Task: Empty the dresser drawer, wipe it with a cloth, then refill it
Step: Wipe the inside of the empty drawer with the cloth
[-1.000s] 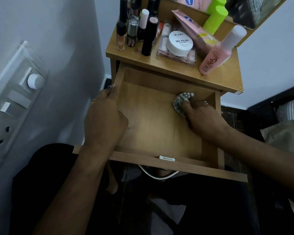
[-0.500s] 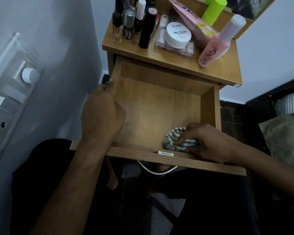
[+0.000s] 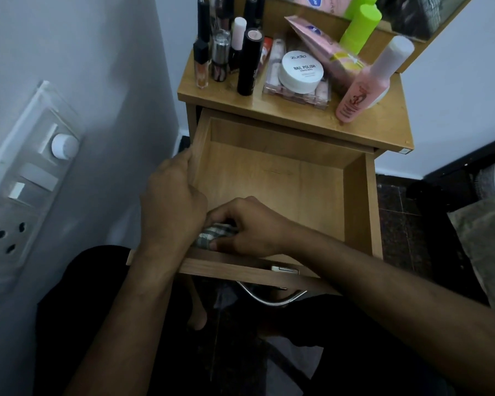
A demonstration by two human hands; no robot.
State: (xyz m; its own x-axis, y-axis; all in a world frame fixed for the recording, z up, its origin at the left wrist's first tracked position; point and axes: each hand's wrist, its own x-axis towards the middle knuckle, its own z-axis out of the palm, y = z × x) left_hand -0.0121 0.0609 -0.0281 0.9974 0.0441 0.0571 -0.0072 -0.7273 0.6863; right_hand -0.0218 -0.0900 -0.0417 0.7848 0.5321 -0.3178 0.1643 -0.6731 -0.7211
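Cloth [image 3: 216, 235] pinned in drawer's [image 3: 357, 201] near-left corner.

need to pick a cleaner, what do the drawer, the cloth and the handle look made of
Drawer: wood-grain board, likely laminate, smooth with a slight sheen.
Cloth: soft woven fabric, checked pattern, bunched under the right hand.
Handle: metal by its bright, curved shine.

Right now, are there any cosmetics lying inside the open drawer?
No, the drawer holds only the checked cloth under the right hand; the cosmetics stand on the dresser top.
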